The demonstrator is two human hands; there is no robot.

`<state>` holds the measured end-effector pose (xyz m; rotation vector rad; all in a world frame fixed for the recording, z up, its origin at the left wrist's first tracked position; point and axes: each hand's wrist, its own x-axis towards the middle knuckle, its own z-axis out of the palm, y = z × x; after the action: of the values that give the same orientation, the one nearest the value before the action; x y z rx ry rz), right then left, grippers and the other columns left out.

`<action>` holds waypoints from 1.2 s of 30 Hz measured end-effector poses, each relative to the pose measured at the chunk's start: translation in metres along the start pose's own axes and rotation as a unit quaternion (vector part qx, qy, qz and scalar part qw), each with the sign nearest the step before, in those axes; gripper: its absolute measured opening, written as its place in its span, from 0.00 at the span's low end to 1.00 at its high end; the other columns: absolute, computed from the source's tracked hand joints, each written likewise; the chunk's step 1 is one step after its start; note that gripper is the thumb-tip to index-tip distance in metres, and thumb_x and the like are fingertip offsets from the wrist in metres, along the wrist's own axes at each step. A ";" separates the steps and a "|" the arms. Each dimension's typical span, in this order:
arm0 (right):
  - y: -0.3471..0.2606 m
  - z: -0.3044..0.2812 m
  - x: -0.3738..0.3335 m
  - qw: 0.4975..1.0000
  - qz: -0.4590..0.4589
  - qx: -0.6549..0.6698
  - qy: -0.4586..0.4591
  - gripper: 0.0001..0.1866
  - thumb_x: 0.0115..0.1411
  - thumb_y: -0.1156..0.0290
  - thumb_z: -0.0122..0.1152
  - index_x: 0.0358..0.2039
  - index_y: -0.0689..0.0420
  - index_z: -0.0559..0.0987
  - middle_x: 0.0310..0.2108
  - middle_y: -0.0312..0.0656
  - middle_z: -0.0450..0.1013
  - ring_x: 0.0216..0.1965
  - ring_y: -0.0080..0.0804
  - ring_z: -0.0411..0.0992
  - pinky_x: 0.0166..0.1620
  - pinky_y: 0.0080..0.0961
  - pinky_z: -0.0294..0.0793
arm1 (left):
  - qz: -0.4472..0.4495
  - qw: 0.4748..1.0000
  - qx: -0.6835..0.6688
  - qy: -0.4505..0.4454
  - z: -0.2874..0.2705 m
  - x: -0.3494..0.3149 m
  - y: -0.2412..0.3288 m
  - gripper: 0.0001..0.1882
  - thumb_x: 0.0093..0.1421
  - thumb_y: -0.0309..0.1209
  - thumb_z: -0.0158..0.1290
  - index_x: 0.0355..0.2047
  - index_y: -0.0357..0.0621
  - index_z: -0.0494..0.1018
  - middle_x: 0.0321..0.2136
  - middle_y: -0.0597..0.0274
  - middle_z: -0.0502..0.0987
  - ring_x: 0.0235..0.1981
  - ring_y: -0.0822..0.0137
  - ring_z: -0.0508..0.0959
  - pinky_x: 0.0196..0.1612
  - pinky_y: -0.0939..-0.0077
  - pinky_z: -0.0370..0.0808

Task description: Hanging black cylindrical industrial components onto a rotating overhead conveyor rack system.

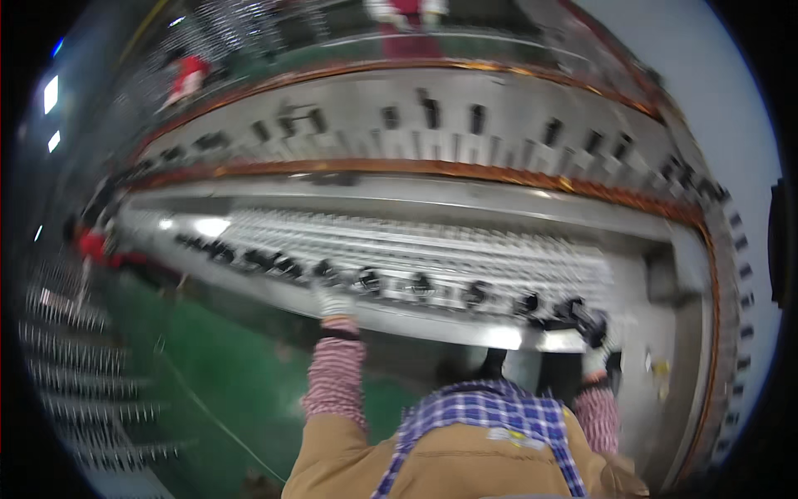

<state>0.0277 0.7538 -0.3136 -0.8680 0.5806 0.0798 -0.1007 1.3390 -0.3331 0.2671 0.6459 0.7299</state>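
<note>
In front of me a long, ridged metal surface (416,249) carries a row of small dark parts along its near side, one dark part (421,284) near the middle. My left hand (335,302), in a whitish glove, is at the near edge, right beside another dark part (325,270). At the right end, my right hand (595,359), also gloved, is next to a black part (592,328). Motion blur smears the fingers of both hands, so whether either grips anything is unclear. The exact kind of the parts is too blurred to make out.
Beyond an orange-brown rail (416,168) lies a grey surface (357,93) with several dark upright pieces. A person in red (96,246) is at the far left, and another person (406,10) at the far side. Racks of hanging parts (79,349) stand left over the green floor (216,358).
</note>
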 end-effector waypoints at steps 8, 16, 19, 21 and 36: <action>-0.072 0.083 -0.052 0.875 -0.357 -0.318 -0.072 0.13 0.57 0.69 0.48 0.42 0.59 0.69 0.32 0.36 0.69 0.30 0.25 0.67 0.34 0.18 0.69 | 0.031 0.974 -0.105 -0.198 0.062 -0.104 0.015 0.22 0.53 0.54 0.43 0.32 0.49 0.68 0.24 0.64 0.70 0.25 0.67 0.70 0.29 0.75 0.66; -0.020 0.218 -0.120 0.842 -0.191 -0.259 -0.433 0.12 0.58 0.70 0.46 0.43 0.58 0.68 0.31 0.37 0.69 0.30 0.24 0.67 0.34 0.16 0.68 | 0.098 0.954 -0.276 -0.060 0.085 -0.257 0.026 0.17 0.56 0.47 0.40 0.32 0.48 0.69 0.28 0.63 0.73 0.31 0.64 0.74 0.39 0.67 0.73; 0.049 0.244 -0.174 0.765 0.000 -0.241 -0.597 0.12 0.58 0.70 0.45 0.43 0.58 0.68 0.30 0.37 0.69 0.30 0.23 0.66 0.34 0.15 0.67 | 0.128 0.946 -0.282 -0.090 0.022 -0.279 0.022 0.24 0.56 0.53 0.36 0.35 0.46 0.68 0.30 0.62 0.73 0.29 0.65 0.74 0.33 0.70 0.75; 0.083 0.250 -0.224 0.700 0.112 -0.239 -0.663 0.12 0.59 0.70 0.45 0.43 0.58 0.67 0.30 0.37 0.69 0.30 0.23 0.66 0.34 0.15 0.67 | 0.064 0.937 -0.342 0.035 0.005 -0.303 0.019 0.32 0.54 0.60 0.31 0.37 0.43 0.67 0.29 0.60 0.72 0.27 0.65 0.73 0.27 0.72 0.76; 0.342 0.284 -0.624 0.276 0.470 -0.097 -0.833 0.14 0.60 0.63 0.41 0.40 0.59 0.68 0.27 0.36 0.67 0.27 0.20 0.65 0.31 0.17 0.67 | 0.226 0.958 -0.169 0.042 -0.175 -0.405 0.176 0.47 0.47 0.70 0.26 0.45 0.36 0.62 0.38 0.56 0.69 0.37 0.66 0.69 0.43 0.73 0.66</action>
<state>-0.4725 1.2894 -0.0896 -0.0916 -1.1404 1.9877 -0.5333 1.1879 -0.2085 0.0658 0.5317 1.2816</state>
